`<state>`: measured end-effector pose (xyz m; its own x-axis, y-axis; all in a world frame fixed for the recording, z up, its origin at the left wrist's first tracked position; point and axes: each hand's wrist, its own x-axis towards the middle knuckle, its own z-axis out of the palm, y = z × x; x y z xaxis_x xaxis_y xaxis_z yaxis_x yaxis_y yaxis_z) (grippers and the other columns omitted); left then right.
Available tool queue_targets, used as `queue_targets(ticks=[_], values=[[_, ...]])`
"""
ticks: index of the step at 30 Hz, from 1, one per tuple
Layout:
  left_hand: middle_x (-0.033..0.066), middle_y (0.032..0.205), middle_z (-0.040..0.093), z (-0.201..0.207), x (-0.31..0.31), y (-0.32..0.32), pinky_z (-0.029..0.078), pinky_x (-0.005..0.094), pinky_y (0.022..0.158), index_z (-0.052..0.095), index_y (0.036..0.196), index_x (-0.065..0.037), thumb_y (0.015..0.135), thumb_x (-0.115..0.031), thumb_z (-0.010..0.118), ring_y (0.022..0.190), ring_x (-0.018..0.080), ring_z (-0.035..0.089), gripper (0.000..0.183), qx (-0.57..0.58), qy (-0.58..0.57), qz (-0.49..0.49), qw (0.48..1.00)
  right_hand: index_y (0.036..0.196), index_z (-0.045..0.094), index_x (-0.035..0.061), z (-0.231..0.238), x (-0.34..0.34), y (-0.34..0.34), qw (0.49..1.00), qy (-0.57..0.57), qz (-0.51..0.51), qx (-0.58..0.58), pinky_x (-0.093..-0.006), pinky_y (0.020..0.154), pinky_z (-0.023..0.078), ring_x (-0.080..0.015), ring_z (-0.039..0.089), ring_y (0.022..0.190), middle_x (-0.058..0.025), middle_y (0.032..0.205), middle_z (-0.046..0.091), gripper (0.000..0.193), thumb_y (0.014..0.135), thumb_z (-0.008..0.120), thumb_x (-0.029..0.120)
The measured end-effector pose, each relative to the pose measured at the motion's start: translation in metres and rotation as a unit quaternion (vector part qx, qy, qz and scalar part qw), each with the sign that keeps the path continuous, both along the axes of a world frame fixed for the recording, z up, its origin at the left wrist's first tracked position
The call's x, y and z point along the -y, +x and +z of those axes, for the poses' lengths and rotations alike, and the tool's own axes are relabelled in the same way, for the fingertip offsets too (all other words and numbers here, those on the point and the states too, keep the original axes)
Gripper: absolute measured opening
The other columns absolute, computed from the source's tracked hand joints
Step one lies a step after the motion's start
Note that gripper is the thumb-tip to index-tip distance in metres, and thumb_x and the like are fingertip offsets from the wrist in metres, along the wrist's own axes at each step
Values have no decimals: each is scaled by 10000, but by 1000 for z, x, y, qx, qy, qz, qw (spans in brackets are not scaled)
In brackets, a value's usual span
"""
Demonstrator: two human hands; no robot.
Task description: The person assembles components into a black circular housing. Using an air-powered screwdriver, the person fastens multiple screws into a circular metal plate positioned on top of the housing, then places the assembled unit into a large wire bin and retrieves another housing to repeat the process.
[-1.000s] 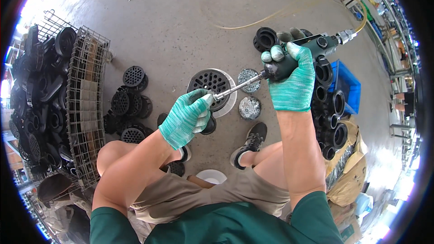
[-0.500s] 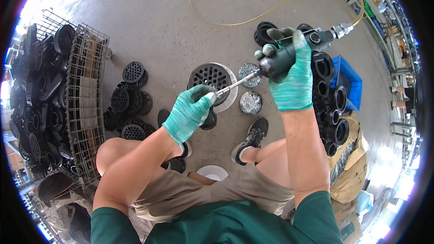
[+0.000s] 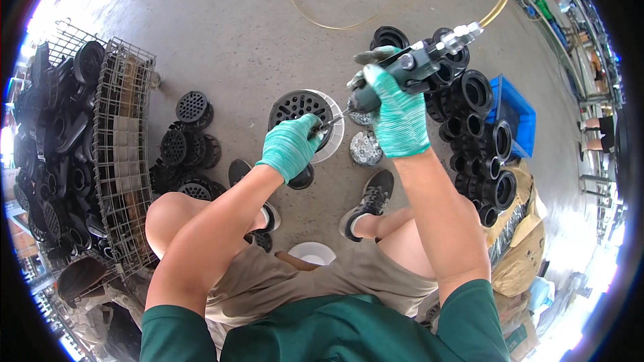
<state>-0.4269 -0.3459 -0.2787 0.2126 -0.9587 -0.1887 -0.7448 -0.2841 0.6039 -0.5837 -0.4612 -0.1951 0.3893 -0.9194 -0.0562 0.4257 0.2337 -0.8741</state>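
Observation:
Both hands wear green-and-white knit gloves. My right hand (image 3: 400, 110) is closed around a dark pneumatic screwdriver (image 3: 410, 72), its thin bit (image 3: 340, 116) slanting down to the left. At the bit's tip, my left hand (image 3: 290, 146) is closed in a pinch over the near right edge of a round black slotted grate (image 3: 300, 105); whatever lies between its fingers is hidden. Under the grate shows a white round rim (image 3: 337, 135). To its right is a round container of small metal parts (image 3: 365, 149), with a second one (image 3: 361, 118) partly behind the tool.
Stacked black grates (image 3: 192, 107) stand on the left beside a wire basket (image 3: 124, 141) full of black parts. Black ring fittings (image 3: 473, 94) and a blue crate (image 3: 515, 117) are on the right. A yellowish air hose (image 3: 500, 3) trails from the tool. A white bowl (image 3: 315, 253) sits between my legs.
My right hand and the screwdriver have shifted left, bringing the bit closer over the grate's right side. My left hand has stayed near the bit's tip, moving slightly. The hose has swung left.

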Motion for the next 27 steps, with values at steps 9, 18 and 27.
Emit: queue_targets(ticks=[9, 18, 27], values=[[185, 833, 715, 0, 9, 0, 547, 472, 707, 674, 1078, -102, 910, -244, 675, 784, 387, 696, 219, 59, 55, -47, 996, 1169, 622, 62, -6, -8, 0, 998, -20, 30, -51, -286, 789, 556, -118, 659, 894, -35, 1006, 695, 291, 891, 688, 8], [197, 841, 709, -2, 9, 6, 537, 466, 693, 671, 1055, -86, 888, -206, 679, 766, 394, 684, 206, 5, 29, -63, 998, 1103, 653, 50, -3, -21, 12, 991, -86, 76, -75, -230, 816, 509, -44, 573, 869, 24, 974, 630, 292, 853, 651, -103], [149, 963, 750, 16, 9, 26, 583, 451, 764, 514, 1417, -115, 779, -578, 763, 884, 328, 728, 827, 150, 195, -85, 966, 1079, 614, 50, -10, -42, 26, 941, -256, 159, -152, -319, 842, 550, -141, 643, 898, -59, 988, 694, 300, 811, 680, -69]])
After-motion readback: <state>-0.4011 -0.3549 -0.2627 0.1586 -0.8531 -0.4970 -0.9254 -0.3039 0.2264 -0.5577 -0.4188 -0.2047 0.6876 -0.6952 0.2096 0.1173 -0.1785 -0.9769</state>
